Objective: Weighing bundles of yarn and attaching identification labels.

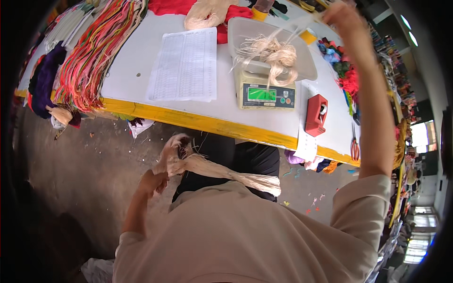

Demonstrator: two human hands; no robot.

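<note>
A hank of cream yarn (226,172) lies across my lap. My left hand (153,183) is closed at its left end, fingers wrapped round the strands. High at the upper right, my right hand (340,15) is raised beyond the tray and smeared by motion. Pale strands stretch from it toward a loose tangle of cream yarn (273,53), and its fingers look closed on them. This tangle sits in a translucent plastic tray (309,66), some of it hanging over the front rim. Under the tray stands a digital scale (244,100) with a lit green display.
On the white table (127,70) with its yellow edge lie a printed sheet (184,66) and multicoloured yarn hanks (96,47) at left. A red tape dispenser (316,114) and scissors (355,150) are at right. Red yarn (170,6) and another cream hank (205,13) lie behind.
</note>
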